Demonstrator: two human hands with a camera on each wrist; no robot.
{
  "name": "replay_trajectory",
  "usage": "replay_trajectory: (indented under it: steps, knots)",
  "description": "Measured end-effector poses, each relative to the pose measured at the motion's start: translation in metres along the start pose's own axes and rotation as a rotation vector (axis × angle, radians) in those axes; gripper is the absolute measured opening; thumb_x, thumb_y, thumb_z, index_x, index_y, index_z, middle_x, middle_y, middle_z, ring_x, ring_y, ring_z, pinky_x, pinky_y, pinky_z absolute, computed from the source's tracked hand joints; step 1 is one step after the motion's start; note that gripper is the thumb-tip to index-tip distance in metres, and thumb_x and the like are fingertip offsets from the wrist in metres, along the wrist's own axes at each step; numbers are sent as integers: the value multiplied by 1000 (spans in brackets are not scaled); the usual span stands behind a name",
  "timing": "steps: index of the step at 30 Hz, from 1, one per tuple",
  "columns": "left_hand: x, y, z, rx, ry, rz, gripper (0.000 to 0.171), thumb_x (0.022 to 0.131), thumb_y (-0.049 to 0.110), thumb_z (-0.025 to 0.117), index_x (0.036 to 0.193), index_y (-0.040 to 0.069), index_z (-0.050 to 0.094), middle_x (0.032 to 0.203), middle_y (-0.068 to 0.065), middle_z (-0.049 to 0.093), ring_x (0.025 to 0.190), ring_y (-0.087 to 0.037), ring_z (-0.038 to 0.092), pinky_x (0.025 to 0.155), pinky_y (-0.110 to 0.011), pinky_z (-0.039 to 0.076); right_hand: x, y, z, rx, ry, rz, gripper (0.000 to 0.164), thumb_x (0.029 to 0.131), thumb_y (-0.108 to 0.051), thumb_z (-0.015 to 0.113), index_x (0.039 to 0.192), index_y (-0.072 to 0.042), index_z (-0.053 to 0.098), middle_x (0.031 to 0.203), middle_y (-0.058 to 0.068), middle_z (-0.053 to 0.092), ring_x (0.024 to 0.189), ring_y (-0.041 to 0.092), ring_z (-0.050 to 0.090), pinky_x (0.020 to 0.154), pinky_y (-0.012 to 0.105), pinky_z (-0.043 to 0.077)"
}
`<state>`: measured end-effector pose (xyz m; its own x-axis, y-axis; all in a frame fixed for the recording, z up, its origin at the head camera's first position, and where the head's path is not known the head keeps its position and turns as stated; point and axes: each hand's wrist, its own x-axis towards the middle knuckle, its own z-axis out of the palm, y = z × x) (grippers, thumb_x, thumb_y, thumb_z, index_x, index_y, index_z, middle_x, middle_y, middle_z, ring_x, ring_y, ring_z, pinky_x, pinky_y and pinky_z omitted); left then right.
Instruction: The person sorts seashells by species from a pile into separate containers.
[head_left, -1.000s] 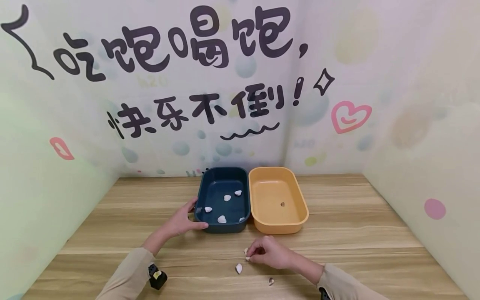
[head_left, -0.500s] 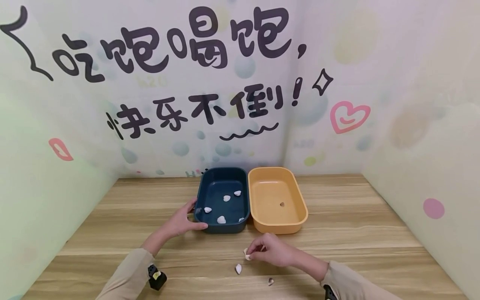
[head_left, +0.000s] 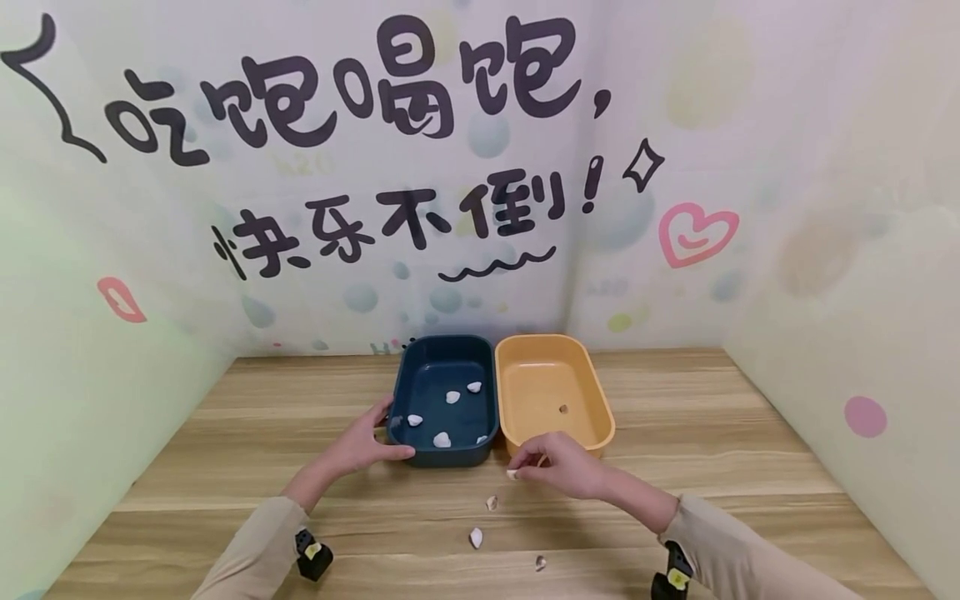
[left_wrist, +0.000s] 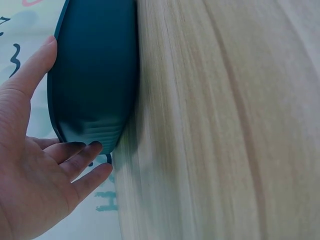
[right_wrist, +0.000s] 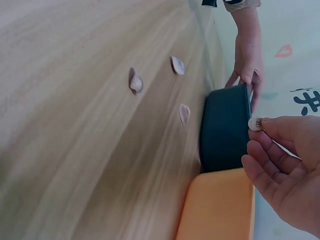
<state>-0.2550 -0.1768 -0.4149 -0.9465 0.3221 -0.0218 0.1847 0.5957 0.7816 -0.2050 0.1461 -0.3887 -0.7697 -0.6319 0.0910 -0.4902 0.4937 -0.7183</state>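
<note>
My left hand point(head_left: 358, 442) rests at the near left corner of the dark blue bin point(head_left: 442, 457), thumb on the near rim and fingers against the side. In the left wrist view its fingers point(left_wrist: 80, 162) are only slightly bent. With thumb and fingertips, my right hand point(head_left: 566, 467) pinches a small white seashell point(right_wrist: 255, 124) in front of the bins. On the table below lie a small shell point(head_left: 492, 502), a white shell point(head_left: 476, 537) and a brownish shell point(head_left: 541, 563). Several white shells point(head_left: 442, 439) lie inside the blue bin.
Right beside the blue bin stands a yellow bin point(head_left: 551, 346) with one small brown shell point(head_left: 564, 408) in it. Both are on a wooden table point(head_left: 247, 433) near the back wall. A printed cloth point(head_left: 360, 208) with large characters hangs behind.
My right hand has picked a white shell off the table and lifted it toward the bins' near edge. The left hand stays on the blue bin.
</note>
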Motion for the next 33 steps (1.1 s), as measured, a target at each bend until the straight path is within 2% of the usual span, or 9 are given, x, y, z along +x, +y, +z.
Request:
replay_trajectory:
  steps: [8,18,24,28,33]
  knots:
    - [1,-3,0,14,6,-15,95,73,32,75,142,-2,20,141,-24,32,126,-39,34,99,-53,31,1,2,-15,-8,28,-28,12,85,-10,62,95,-4,68,84,-3,65,73,6,54,68,23,49]
    - [0,-2,1,22,7,-16,95,73,33,75,142,-2,20,141,-24,31,126,-39,35,99,-53,31,4,9,-26,-55,65,-85,12,85,-8,62,92,0,68,82,0,67,72,5,56,71,27,49]
    - [-1,-1,0,20,7,-7,95,73,32,75,142,-3,19,141,-25,31,126,-39,34,99,-53,31,10,9,-42,-30,110,-66,13,86,-6,61,94,2,67,84,4,66,73,10,55,68,25,49]
    - [-1,-1,0,20,13,-7,95,73,32,76,142,-3,20,141,-24,32,125,-39,35,99,-53,31,14,11,-51,-46,127,-47,14,87,-7,60,96,1,66,86,4,66,75,10,55,67,24,48]
    - [0,-2,0,23,17,-5,95,72,32,76,141,-3,21,140,-24,33,125,-39,36,99,-53,31,18,19,-62,-93,166,-68,12,86,-5,60,94,1,67,84,6,66,74,12,58,66,24,49]
